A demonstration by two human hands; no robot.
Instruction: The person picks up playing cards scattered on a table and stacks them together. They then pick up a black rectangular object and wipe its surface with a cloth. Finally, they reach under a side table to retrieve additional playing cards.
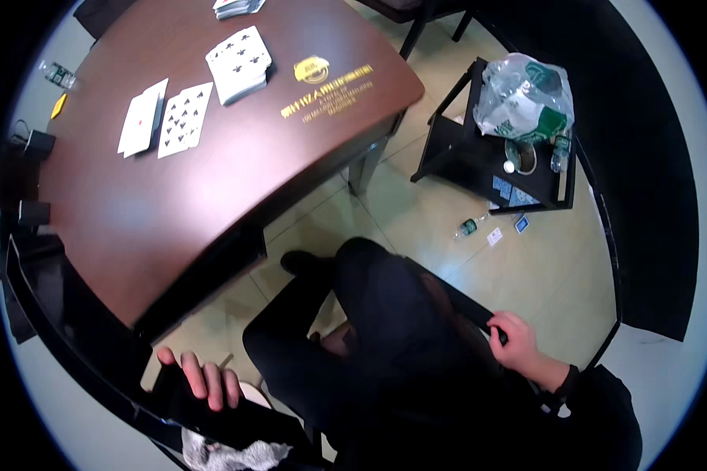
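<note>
My right hand [515, 342] curls its fingers around the front end of a black chair armrest [468, 306], at the right of my dark-clothed legs. At lower left, the fingers of my left hand [206, 380] are spread over a dark edge; the palm is hidden, so whatever it holds cannot be made out. Before me stands a brown wooden table [230, 171]. A stack of playing cards [241, 65] lies on it, a clubs card face up on top. Nearer the left are overlapping spade cards [185, 120] and overlapping cards with a red pip [140, 122].
Another card stack [235, 8] lies farther back. A black side table [477, 159] bears a plastic bag [527, 97], a cup [521, 158] and a plastic bottle [561, 153]. On the tiled floor are another bottle [466, 228] and loose cards [495, 236]. A crumpled light cloth-like thing [241, 454] lies at lower left.
</note>
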